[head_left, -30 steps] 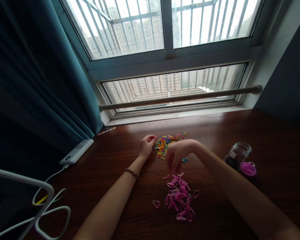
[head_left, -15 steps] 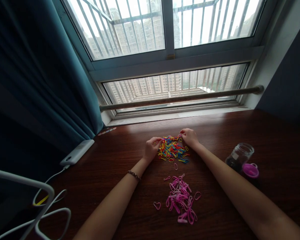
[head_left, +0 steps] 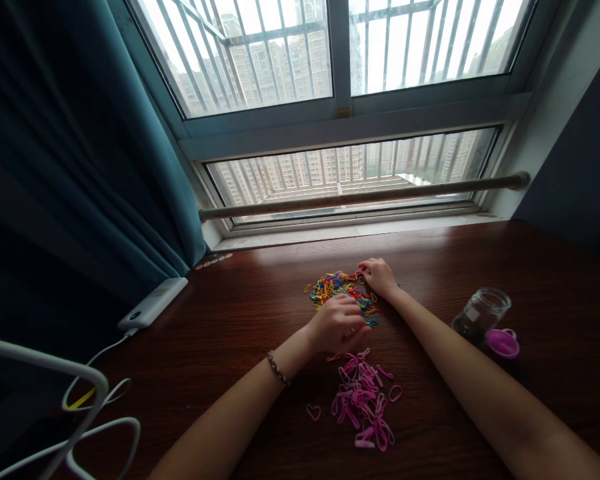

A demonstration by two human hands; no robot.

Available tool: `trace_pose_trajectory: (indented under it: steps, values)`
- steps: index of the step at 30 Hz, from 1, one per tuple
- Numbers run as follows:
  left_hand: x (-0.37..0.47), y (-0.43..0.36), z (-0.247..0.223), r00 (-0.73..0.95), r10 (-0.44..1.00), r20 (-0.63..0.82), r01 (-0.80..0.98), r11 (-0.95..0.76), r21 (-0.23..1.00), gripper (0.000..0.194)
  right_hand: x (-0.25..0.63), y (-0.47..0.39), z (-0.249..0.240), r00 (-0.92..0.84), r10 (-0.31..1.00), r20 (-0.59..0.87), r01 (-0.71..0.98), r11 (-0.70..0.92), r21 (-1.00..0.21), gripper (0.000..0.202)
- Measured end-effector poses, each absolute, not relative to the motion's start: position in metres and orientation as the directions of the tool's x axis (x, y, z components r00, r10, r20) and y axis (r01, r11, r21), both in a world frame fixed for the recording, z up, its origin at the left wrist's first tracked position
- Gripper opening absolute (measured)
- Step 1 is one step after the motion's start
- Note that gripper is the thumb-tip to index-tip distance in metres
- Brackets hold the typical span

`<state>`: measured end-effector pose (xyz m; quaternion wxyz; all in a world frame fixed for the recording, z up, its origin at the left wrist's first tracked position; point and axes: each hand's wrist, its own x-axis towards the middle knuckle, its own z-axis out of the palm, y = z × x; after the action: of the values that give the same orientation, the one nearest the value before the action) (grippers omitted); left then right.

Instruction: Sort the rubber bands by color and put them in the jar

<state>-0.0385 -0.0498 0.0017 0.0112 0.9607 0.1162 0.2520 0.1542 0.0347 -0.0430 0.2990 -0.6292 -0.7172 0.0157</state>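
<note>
Pink rubber bands [head_left: 361,390] lie in a loose heap on the brown table, with a few strays around it. Beyond them is a pile of small red, yellow and blue bands [head_left: 336,285]. My left hand [head_left: 340,323] hovers between the two heaps, covering the near part of the multicoloured pile; its fingers are curled, and whatever they hold is hidden. At the far right edge of that pile rests my right hand [head_left: 379,276], fingertips bent together against the bands. What lies between these fingertips is too small to make out.
A clear glass jar [head_left: 483,313] and a purple lid [head_left: 503,343] stand right of my right forearm. At the left are a white power bank [head_left: 153,305], white cables [head_left: 45,360] and a blue curtain [head_left: 145,167]. The window is behind the table [head_left: 260,287].
My left hand has come from the left edge of the multicoloured pile toward me and rightward, near the pink heap. An extra pink band shows at that heap's upper right. My right hand has barely moved.
</note>
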Motion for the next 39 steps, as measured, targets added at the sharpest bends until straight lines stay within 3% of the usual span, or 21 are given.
trace_pose_trajectory:
  steps: [4,8,13,17,19,22,25,29,32,35,37,38,39]
  values:
    - [-0.068,-0.006,-0.003,0.548,0.594,0.589,0.605,-0.768,0.211,0.023,0.154,0.034,-0.044,-0.04,0.91,0.413,0.895,0.216,-0.389,0.016]
    - [-0.085,0.021,-0.021,0.463,0.804,0.372,0.784,-0.567,0.251,0.033,0.153,0.034,-0.043,-0.03,0.907,0.421,0.897,0.21,-0.389,0.013]
    - [-0.085,0.028,-0.032,0.476,0.861,0.181,0.816,-0.509,0.275,0.043,0.152,0.032,-0.041,0.018,0.895,0.446,0.89,0.189,-0.415,0.012]
    - [-0.085,0.028,-0.03,0.5,0.847,0.179,0.795,-0.531,0.292,0.04,0.152,0.031,-0.041,0.071,0.886,0.458,0.875,0.165,-0.455,0.015]
    - [-0.085,0.028,-0.03,0.518,0.83,0.206,0.774,-0.558,0.299,0.039,0.151,0.031,-0.038,0.114,0.884,0.453,0.828,0.168,-0.534,0.017]
    - [-0.086,0.028,-0.031,0.534,0.813,0.231,0.753,-0.581,0.308,0.035,0.147,0.03,-0.026,0.157,0.914,0.373,0.632,0.198,-0.749,0.02]
    - [-0.085,0.027,-0.031,0.536,0.809,0.241,0.749,-0.587,0.306,0.033,0.14,0.027,-0.008,0.047,0.967,0.252,0.31,0.226,-0.924,0.027]
    - [-0.085,0.026,-0.031,0.546,0.792,0.274,0.741,-0.609,0.283,0.033,0.131,0.015,0.016,-0.227,0.959,0.17,-0.093,0.153,-0.984,0.028]
    - [-0.085,0.025,-0.03,0.537,0.783,0.314,0.738,-0.616,0.274,0.032,0.128,0.001,0.032,-0.576,0.816,0.041,-0.06,0.009,-0.998,0.025]
    - [-0.085,0.026,-0.029,0.502,0.77,0.395,0.727,-0.623,0.29,0.029,0.128,-0.013,0.041,-0.881,0.403,-0.249,0.221,-0.116,-0.968,0.03]
    - [-0.086,0.027,-0.03,0.459,0.756,0.468,0.709,-0.628,0.32,0.025,0.127,-0.016,0.04,-0.903,0.177,-0.39,0.368,-0.144,-0.918,0.039]
    - [-0.087,0.028,-0.03,0.431,0.749,0.503,0.697,-0.63,0.341,0.023,0.128,-0.014,0.036,-0.895,0.168,-0.412,0.393,-0.139,-0.909,0.043]
    - [-0.088,0.029,-0.031,0.403,0.744,0.533,0.683,-0.632,0.366,0.021,0.128,-0.011,0.031,-0.884,0.244,-0.399,0.381,-0.117,-0.917,0.043]
